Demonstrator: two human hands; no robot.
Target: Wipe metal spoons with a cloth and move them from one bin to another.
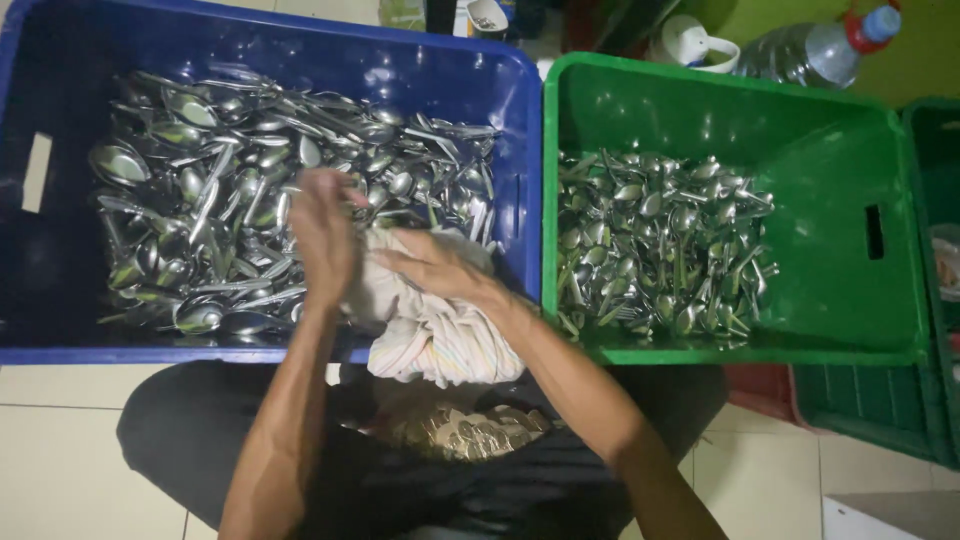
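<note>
My left hand [322, 232] and my right hand [438, 266] are both closed on a white striped cloth [435, 330] over the front edge of a blue crate [420, 75]. The left hand is blurred and appears to hold a spoon inside the cloth; I cannot tell for sure. The blue crate holds a heap of several metal spoons [220, 190]. To its right a green crate [860, 150] holds a smaller heap of spoons [660, 245].
A clear plastic bottle [815, 48] and a white object [690, 40] lie behind the green crate. Another dark green crate [935, 250] stands at the far right. Pale floor tiles [60, 450] lie on both sides of my dark-trousered legs.
</note>
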